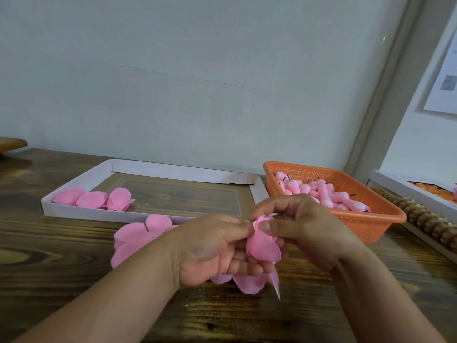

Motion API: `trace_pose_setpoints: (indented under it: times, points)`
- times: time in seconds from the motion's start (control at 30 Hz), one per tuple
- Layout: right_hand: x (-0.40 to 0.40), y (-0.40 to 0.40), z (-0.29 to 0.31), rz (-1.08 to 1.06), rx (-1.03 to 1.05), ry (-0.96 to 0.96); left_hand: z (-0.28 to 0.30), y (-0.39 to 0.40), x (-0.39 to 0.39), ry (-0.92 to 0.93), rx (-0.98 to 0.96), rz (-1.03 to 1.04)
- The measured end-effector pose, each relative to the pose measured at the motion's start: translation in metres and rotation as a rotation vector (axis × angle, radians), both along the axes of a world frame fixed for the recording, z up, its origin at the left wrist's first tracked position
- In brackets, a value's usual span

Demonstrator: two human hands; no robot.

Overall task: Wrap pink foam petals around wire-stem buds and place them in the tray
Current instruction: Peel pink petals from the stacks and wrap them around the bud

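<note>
Both hands meet over the wooden table around one pink foam petal piece (262, 246). My left hand (212, 251) cups it from below and pinches its top edge. My right hand (304, 226) pinches the folded top with thumb and fingers; the bud inside is hidden. More loose pink petals (138, 236) lie flat on the table to the left and under my hands. The white tray (81, 181) behind holds three wrapped pink flowers (94, 199) at its left end. An orange basket (376, 220) at right holds several pink wire-stem buds (321, 191).
A white box (405, 191) with orange pieces sits at the far right, with a wooden beaded strip (425, 219) in front of it. A wall stands close behind the table. A wooden object (12, 143) pokes in at the far left.
</note>
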State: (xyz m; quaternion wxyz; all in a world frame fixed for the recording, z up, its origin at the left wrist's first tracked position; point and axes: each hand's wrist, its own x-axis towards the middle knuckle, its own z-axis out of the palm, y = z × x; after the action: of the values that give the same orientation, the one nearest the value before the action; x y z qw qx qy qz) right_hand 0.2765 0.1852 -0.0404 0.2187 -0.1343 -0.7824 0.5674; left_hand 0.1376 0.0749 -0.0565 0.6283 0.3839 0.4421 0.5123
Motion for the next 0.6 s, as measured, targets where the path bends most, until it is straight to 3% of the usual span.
trace_pose_setpoints:
  times: [0.3, 0.5, 0.6]
  points:
    - [-0.0070, 0.0090, -0.0059, -0.301, -0.025, 0.091, -0.0015, 0.0069, 0.0016, -0.102, 0.029, 0.157]
    - [-0.0076, 0.0100, -0.0073, -0.345, -0.058, 0.108, -0.0024, 0.0034, -0.0012, 0.099, 0.112, 0.029]
    - [-0.0072, 0.0095, -0.0067, -0.372, -0.046, 0.111, -0.0048, 0.0046, -0.0007, 0.068, 0.110, 0.061]
